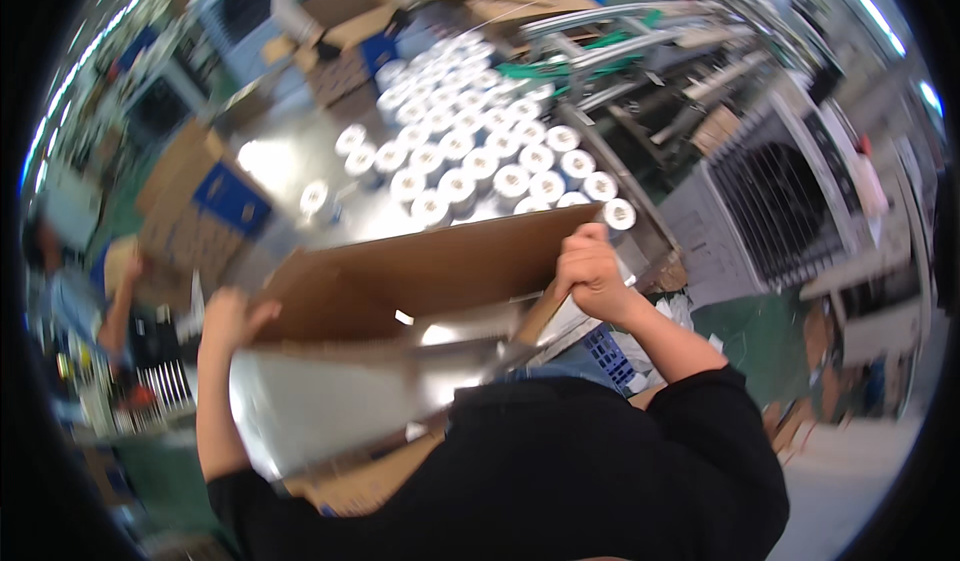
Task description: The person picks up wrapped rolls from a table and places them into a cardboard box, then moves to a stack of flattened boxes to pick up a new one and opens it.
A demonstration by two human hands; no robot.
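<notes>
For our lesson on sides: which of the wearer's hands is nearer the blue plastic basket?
Right hand, just above the blue plastic basket in view; left hand, far leftward.

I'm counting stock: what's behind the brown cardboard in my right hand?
Behind the brown cardboard, white-topped cylinders stand on a shiny metal table. Anything the raised cardboard covers is hidden.

A carton (430, 266) spans left hand (232, 319) to right hand (592, 271) over a worktable (370, 216).
Beyond the grip, rolls (481, 164) crowd the worktable; a second carton (190, 231) stands past the left hand, a co-worker (75, 301) farther left, an air cooler (770, 206) right of the right hand.
</notes>
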